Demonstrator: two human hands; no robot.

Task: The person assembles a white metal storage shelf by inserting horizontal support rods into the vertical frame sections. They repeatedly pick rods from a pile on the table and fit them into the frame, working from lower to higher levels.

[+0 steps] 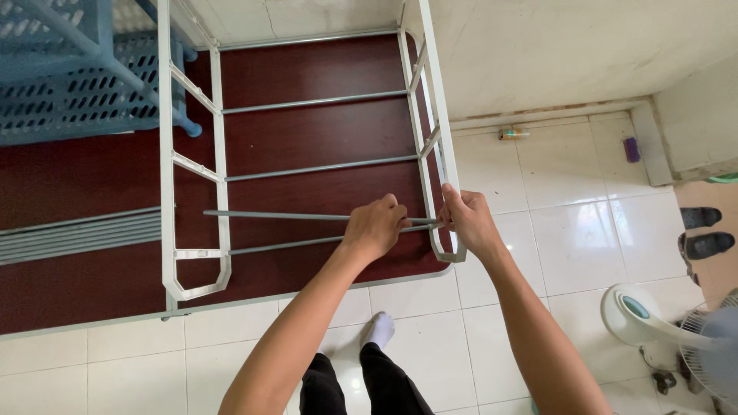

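Left hand (374,228) is gripping the loose grey rod (292,217), lining its end up at the white side frame (432,146); right hand (467,220) is clamping that frame steady.

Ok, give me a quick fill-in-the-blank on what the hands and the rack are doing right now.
1. The left hand grips a loose grey ____ that crosses the white rack frame.
2. The right hand holds the frame's ____ side panel.
3. The rack lies on a dark ____ board on the tiled floor.
4. A white ____ stands at the lower right of the view.

Missing words: rod; right; red-brown; fan
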